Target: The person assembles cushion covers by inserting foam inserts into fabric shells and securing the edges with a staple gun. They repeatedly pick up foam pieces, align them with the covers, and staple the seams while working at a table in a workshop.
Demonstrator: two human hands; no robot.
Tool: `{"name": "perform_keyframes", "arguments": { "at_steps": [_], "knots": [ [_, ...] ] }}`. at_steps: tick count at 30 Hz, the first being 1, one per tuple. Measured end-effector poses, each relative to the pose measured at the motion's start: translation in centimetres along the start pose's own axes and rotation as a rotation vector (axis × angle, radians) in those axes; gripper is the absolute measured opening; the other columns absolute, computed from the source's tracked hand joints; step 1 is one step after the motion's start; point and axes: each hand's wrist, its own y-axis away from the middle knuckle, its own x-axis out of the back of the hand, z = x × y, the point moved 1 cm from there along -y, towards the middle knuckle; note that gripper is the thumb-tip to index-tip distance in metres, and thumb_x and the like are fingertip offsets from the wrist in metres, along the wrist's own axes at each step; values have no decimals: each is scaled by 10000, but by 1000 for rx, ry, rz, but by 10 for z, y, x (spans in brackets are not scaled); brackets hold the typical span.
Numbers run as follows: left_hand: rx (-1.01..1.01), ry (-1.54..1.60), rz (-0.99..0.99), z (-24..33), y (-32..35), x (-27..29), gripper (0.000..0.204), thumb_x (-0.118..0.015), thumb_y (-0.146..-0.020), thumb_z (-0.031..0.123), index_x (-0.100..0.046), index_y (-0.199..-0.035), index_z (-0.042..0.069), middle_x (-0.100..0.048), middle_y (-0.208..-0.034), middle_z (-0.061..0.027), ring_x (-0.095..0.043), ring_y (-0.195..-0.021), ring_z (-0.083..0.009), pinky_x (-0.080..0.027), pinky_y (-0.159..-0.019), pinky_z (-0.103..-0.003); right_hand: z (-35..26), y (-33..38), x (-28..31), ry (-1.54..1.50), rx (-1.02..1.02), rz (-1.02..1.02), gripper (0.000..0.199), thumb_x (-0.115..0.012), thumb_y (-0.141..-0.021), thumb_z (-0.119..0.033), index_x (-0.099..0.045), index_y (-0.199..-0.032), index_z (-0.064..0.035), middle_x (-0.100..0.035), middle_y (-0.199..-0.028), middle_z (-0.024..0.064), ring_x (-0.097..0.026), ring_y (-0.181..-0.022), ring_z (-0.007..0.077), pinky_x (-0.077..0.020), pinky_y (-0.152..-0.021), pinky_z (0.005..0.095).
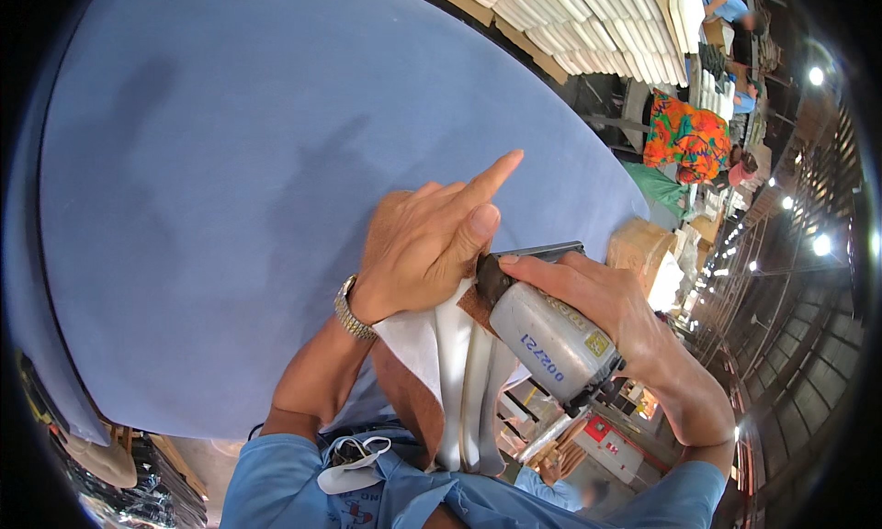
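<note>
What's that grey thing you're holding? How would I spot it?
Start at the big blue sheet and drop to its lower right edge. There the right hand grips a grey metal cylinder-shaped power tool, the only shiny round thing beside the white and brown folded material.

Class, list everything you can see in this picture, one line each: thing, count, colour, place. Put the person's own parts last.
table: one, blue, fills the upper left
tool: one, grey cylinder with a dark head, centre right
strips: a few, white and brown, hanging below the tool
stacked panels: many, white, top centre
bystander: one, orange patterned top, upper right
box: one, tan, right of the table edge
lamps: several, white, far right
face mask: one, white, on the chest
watch: one, metal, left wrist
shirt: one, blue, bottom edge
left hand: forefinger raised, pinching the strips
right hand: gripping the tool
</note>
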Motion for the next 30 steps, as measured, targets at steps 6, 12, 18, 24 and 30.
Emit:
{"name": "perform_keyframes", "arguments": {
  "at_steps": [6, 12, 18, 24, 30],
  "knots": [
    [78, 242, -136, -2, 1, 4, 663, -264, -1138, 508, -403, -1588, 42, -601, -743, -35, -499, -639, -114, -446, -648, -279, 17, 2, -13, 14, 220, 106, 1003, -873, -586, -329, -505, -1497, -126, -675, -1170, 142, -674, -1035, 386, -545, -898, 443],
    [170, 375, -171, 21, 0, 16, 758, -203, -1108, 615, -390, -1600, 69, -627, -725, -41, -555, -664, -97, -486, -684, -255, 12, 49, -44, 26, 302, 384, 997, -887, -532, -165, -541, -1467, -123, -663, -1292, 131, -665, -1082, 384, -547, -914, 424],
    [235, 296, 5, 73, 23, 23, 818, -165, -1088, 661, -502, -1525, 57, -604, -610, -43, -570, -592, -124, -502, -665, -267, 137, 91, -188, -206, 33, 770, 741, -824, -739, -87, -562, -1431, -82, -664, -1304, 194, -666, -1138, 392, -539, -953, 452],
    [-118, 247, -98, 208, 53, -8, 888, -133, -1105, 607, -510, -1439, -124, -566, -502, -34, -568, -553, -145, -507, -712, -266, 228, 117, -313, -136, -194, 881, 629, -805, -822, -149, -591, -1403, -37, -631, -1355, 222, -630, -1235, 397, -516, -1033, 455],
    [-479, -112, -541, 299, 129, -76, 979, -226, -1048, 707, -689, -1225, -138, -599, -496, -16, -592, -560, -120, -436, -935, -306, 86, 144, -197, -709, 453, 1204, 460, -648, -1003, -207, -589, -1424, -31, -571, -1472, 173, -530, -1385, 289, -439, -1120, 416]
  ]
}}
